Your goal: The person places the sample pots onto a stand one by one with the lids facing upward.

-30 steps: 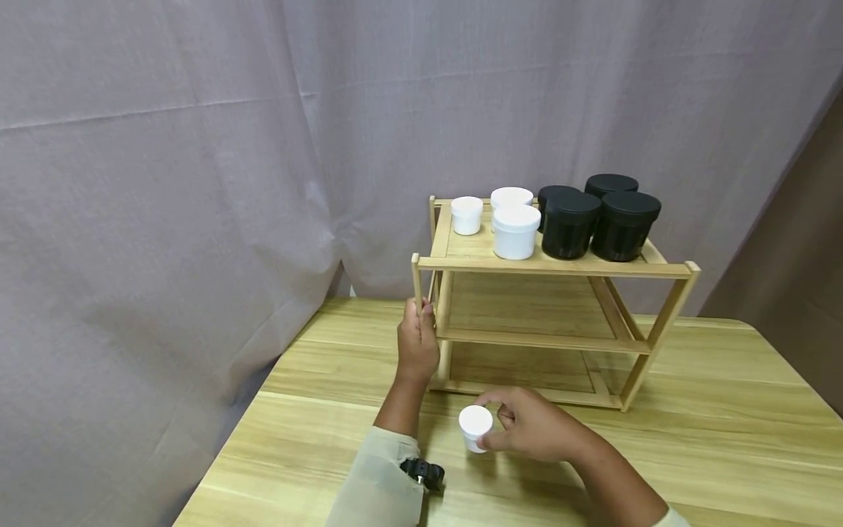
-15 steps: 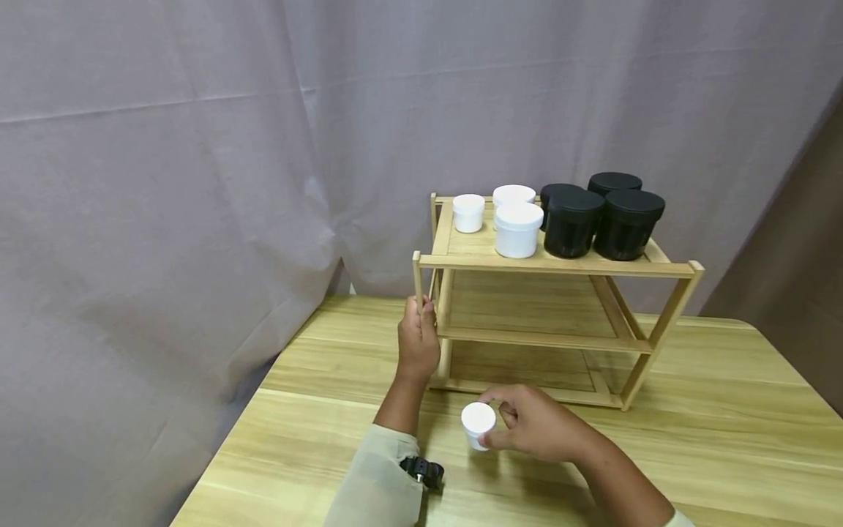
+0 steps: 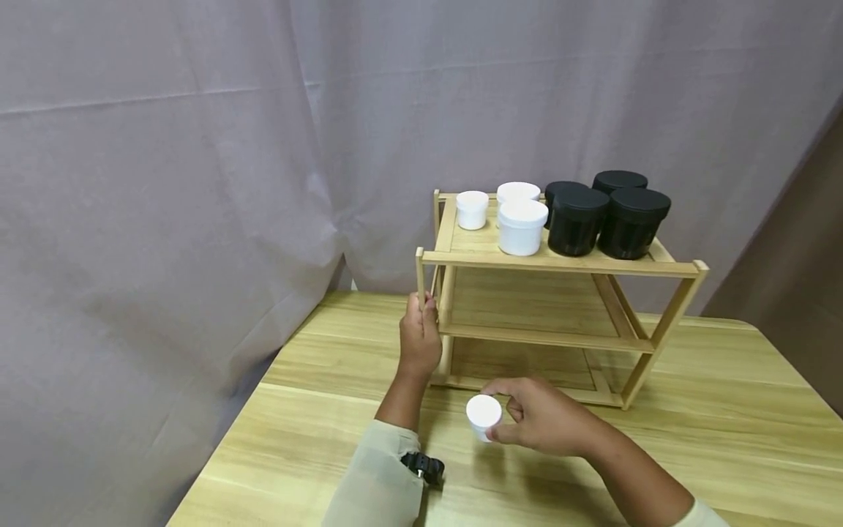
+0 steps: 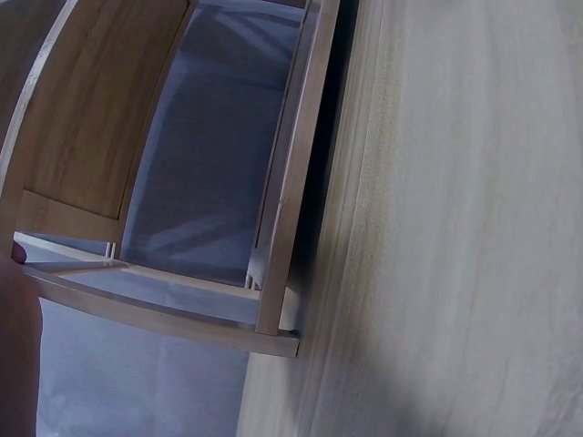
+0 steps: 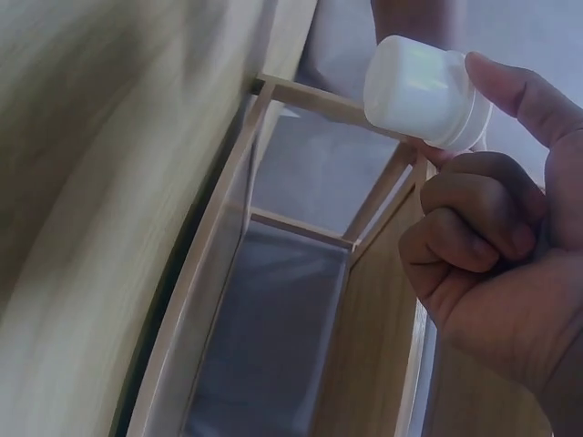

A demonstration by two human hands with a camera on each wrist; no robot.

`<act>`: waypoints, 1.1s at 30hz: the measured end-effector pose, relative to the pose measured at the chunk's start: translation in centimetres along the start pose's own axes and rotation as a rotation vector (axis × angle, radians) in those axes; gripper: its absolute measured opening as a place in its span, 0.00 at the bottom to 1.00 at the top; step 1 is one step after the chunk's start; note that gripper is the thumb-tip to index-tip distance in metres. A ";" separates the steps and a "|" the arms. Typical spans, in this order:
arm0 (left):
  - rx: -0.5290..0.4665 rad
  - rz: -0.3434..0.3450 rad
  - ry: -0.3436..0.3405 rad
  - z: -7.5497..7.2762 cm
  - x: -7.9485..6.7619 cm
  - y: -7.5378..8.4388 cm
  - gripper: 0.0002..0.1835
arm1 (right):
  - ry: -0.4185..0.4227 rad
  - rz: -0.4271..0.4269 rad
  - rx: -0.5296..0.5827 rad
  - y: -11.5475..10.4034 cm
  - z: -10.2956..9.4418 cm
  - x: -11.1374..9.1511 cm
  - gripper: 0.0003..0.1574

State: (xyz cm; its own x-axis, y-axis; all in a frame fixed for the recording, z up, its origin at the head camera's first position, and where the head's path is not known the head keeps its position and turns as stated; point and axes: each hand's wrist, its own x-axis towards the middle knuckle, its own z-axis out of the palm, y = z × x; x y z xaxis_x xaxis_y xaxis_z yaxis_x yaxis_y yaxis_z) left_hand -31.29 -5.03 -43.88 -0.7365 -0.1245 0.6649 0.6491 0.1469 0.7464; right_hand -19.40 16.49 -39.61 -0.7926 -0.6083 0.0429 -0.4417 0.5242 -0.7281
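A small white lidded jar (image 3: 484, 414) is pinched between the thumb and forefinger of my right hand (image 3: 546, 417), in front of the rack's lowest level. In the right wrist view the jar (image 5: 419, 91) hangs over the wood surface, its lid end between the fingertips and the other fingers curled in. My left hand (image 3: 420, 337) grips the front left post of the wooden three-level rack (image 3: 540, 338). Only an edge of the left hand (image 4: 16, 337) shows in the left wrist view, beside the rack's frame (image 4: 155, 314).
On the rack's top stand a small white jar (image 3: 472, 211), two larger white jars (image 3: 522, 228) and several black jars (image 3: 634, 224). A wooden table (image 3: 316, 424) carries the rack. Grey cloth (image 3: 197, 183) hangs behind it.
The right hand and its small white jar have moved slightly up and to the right in the head view. The left hand keeps its hold on the post.
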 end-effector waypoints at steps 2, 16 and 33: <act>0.002 0.001 -0.003 -0.1 0.0 0.0 0.13 | 0.001 -0.002 -0.002 -0.1 0.2 -0.1 0.26; 0.025 0.002 -0.008 -0.1 -0.1 -0.1 0.15 | -0.024 0.006 -0.035 -1.6 -1.5 -0.3 0.29; 0.053 -0.008 0.008 0.0 -0.1 0.0 0.12 | 0.038 -0.020 -0.036 -4.2 -4.3 0.0 0.27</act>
State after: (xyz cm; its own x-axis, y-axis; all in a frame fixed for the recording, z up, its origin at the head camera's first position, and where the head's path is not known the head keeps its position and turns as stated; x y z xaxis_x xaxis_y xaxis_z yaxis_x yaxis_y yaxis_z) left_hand -31.23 -4.99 -43.93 -0.7400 -0.1339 0.6592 0.6319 0.1976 0.7495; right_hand -19.38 16.86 -33.60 -0.7986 -0.5959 0.0840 -0.4721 0.5338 -0.7016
